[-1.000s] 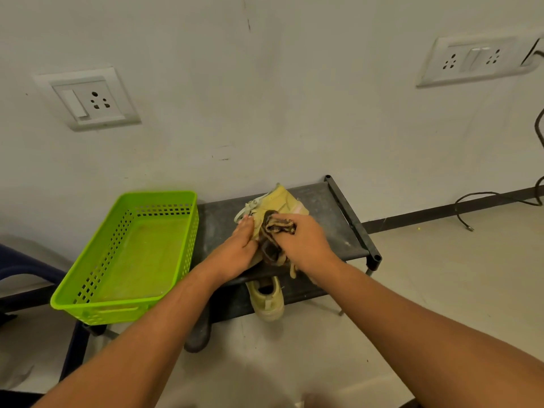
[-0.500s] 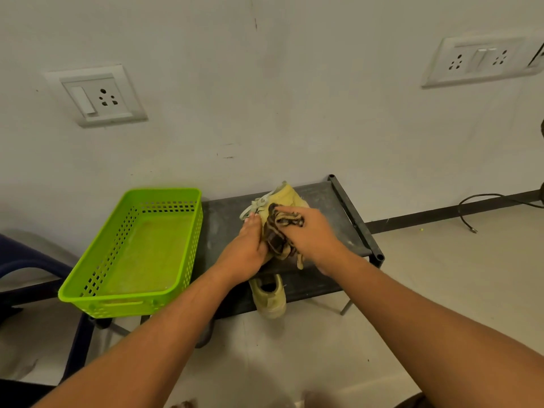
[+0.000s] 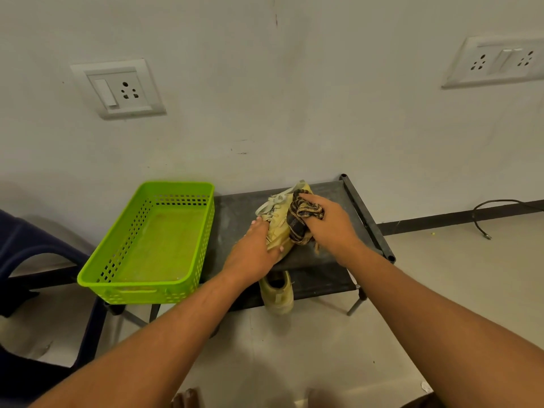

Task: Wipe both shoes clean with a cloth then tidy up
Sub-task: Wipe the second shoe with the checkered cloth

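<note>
While the left hand (image 3: 253, 254) grips the shoe (image 3: 278, 229), the right hand (image 3: 332, 228), clutching the cloth (image 3: 298, 226), has rubbed toward its far end; wiping continues.

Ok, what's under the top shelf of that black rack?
A second yellow shoe sits on the lower shelf, one end poking out. Its far part is hidden by the top shelf and the left hand.

Even, moderately bright indoor light with a faint greenish cast. Shadows are soft, deepest beneath the black rack (image 3: 235, 216). The wide lens tilts the wall sockets (image 3: 117, 88) outward near the edges; detail is slightly soft throughout.
</note>
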